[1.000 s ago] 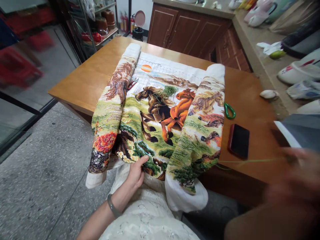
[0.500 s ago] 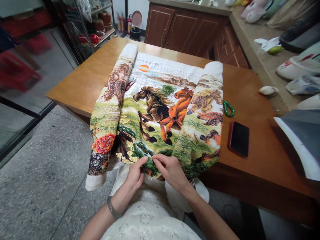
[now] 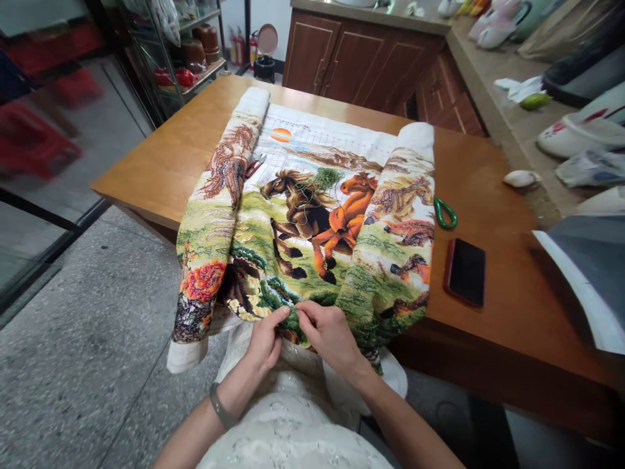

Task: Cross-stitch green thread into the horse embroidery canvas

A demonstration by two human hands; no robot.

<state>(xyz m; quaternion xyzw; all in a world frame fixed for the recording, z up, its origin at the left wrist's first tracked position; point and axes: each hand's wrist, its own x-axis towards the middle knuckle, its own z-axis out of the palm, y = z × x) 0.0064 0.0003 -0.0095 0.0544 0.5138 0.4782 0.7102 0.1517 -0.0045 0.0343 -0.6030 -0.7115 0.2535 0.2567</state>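
A large cross-stitch cloth [image 3: 317, 260] with running horses lies over the table's near edge, both its sides rolled inward. My left hand [image 3: 266, 335] grips its lower edge, thumb on top and fingers underneath. Close beside that thumb, my right hand [image 3: 327, 329] pinches thumb and forefinger together at the green stitched part; whatever is between the tips is too small to make out. On the horses rests a tangle of green thread [image 3: 327, 176]. Small red-handled snips [image 3: 254, 166] lie by the left roll.
On the wooden table [image 3: 493, 189], right of the cloth, are a black phone [image 3: 465, 272] in a red case and a green loop-shaped object [image 3: 445, 213]. A cluttered counter [image 3: 488, 85] runs along the right. Shelves [image 3: 188, 52] stand at the far left.
My right hand's fingertips have shifted slightly left, closer to my left thumb. The left hand keeps its hold on the cloth.
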